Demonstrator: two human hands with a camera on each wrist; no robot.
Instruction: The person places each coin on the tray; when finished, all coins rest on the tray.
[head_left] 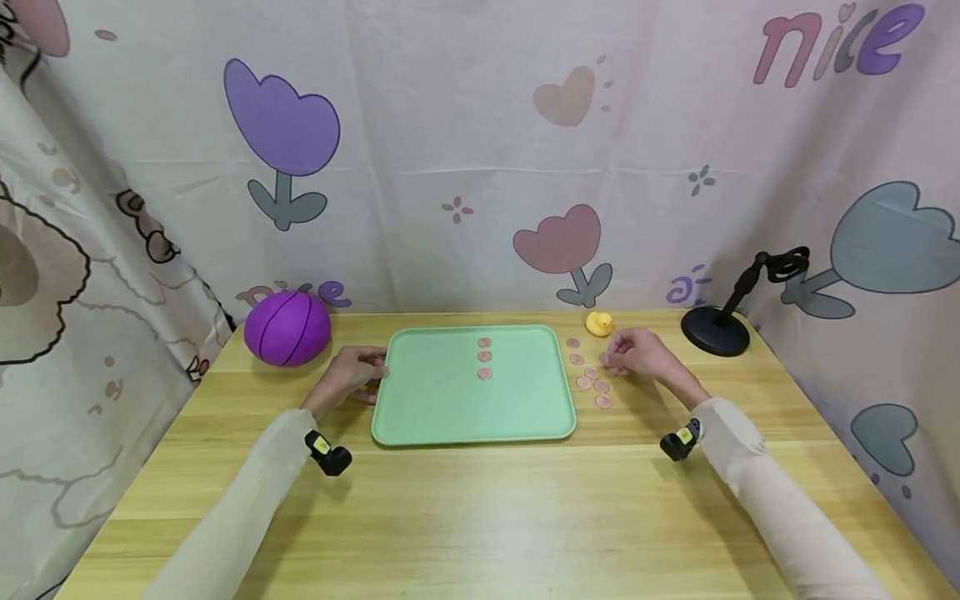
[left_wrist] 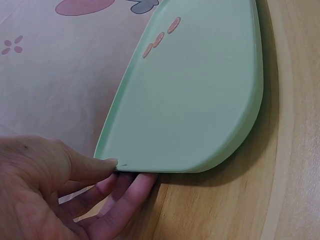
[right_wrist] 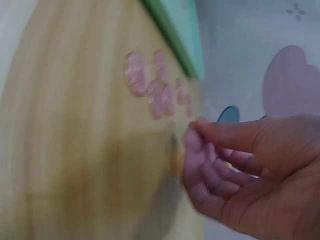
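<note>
My left hand (head_left: 351, 375) grips the left edge of a pale green tray (head_left: 427, 408); in the left wrist view the thumb lies on the rim and the fingers are under it. Three copper-pink coins (head_left: 484, 356) lie in a column on the tray, toward its far side. Right of the tray, several more coins (head_left: 592, 373) are scattered on the wooden table. Just beyond them my right hand (head_left: 637, 352) hovers, thumb and forefinger pinched together on the thin edge of a coin (right_wrist: 193, 124), mostly hidden and blurred in the right wrist view.
A small yellow rubber duck (head_left: 598, 323) sits behind the right hand. At the back right stands a black stand (head_left: 716, 331) with a round base. A purple ball (head_left: 287, 328) lies at the back left. A patterned curtain (head_left: 450, 150) hangs behind the table (head_left: 480, 517).
</note>
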